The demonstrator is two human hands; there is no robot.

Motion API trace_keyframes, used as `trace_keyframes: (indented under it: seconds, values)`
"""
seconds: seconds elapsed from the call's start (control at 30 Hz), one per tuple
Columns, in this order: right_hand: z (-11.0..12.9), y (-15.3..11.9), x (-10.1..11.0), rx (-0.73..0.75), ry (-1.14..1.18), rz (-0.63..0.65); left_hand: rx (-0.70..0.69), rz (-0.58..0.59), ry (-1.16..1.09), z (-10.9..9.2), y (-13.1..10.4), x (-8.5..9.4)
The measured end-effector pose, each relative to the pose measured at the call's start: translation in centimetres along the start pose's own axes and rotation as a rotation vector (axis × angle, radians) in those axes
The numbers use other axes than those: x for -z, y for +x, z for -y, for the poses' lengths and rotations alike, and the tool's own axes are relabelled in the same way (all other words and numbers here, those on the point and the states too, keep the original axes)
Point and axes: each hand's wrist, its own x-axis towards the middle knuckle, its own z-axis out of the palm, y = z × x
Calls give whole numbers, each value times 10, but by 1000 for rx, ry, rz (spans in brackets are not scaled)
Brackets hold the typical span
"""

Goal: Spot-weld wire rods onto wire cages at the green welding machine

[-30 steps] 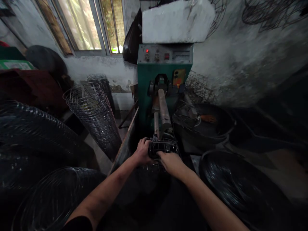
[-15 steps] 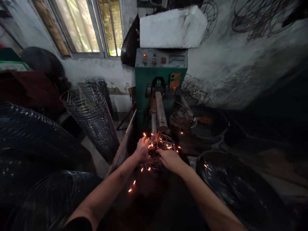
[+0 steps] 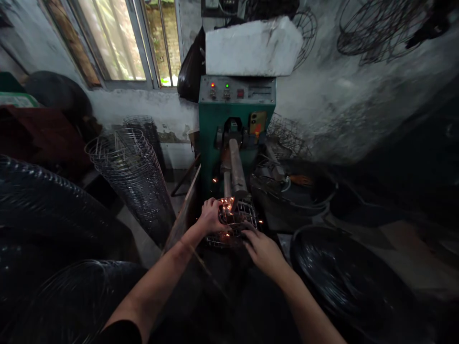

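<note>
A round wire basket [image 3: 247, 209] sits under the tip of the thick metal arm [image 3: 237, 167] of a green machine [image 3: 211, 119]. Orange sparks glow at the basket's upper left part and a few fly around it. My left hand [image 3: 211, 217] is closed on the basket's left edge, thumb toward the middle. On the right side, my right hand [image 3: 261, 246] is at the near rim, its fingers bent and slightly apart; its fingertips are dim against the wires, and whether they grip is unclear. A red and a green light glow on the machine's panel.
Tall stacks of wire baskets [image 3: 134, 172] stand at the left. A dark coil of wire [image 3: 344, 267] lies at the right, with a dark basin [image 3: 322, 191] behind it. A phone [image 3: 257, 125] is on the machine's front, and a white foam block [image 3: 251, 48] on top.
The right hand has moved down and right, its fingers loosening. Sparks have become fewer and gather at the left of the contact spot. A green panel light has come on. The view has shifted slightly.
</note>
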Motion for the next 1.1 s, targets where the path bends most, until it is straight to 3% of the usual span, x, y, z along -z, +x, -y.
trace_keyframes:
  seconds: [0.43, 0.7, 0.83, 0.93, 1.03, 1.1]
  values:
    - [-14, -11, -17, -17, 108, 34, 118, 30, 84, 5, 25, 17]
    - [-14, -16, -33, -46, 174, 63, 99, -6, 133, 7, 27, 10]
    - [-31, -22, -22, 33, 282, 68, 65, 7, 3, 16, 25, 14]
    - [-58, 4, 9, 16, 241, -17, 127, -8, -220, 32, 30, 28]
    - [-74, 69, 42, -15, 146, -160, 322, 21, -380, 49, 43, 40]
    - [-73, 120, 55, -46, 146, -172, 400, 88, -421, 59, 52, 41]
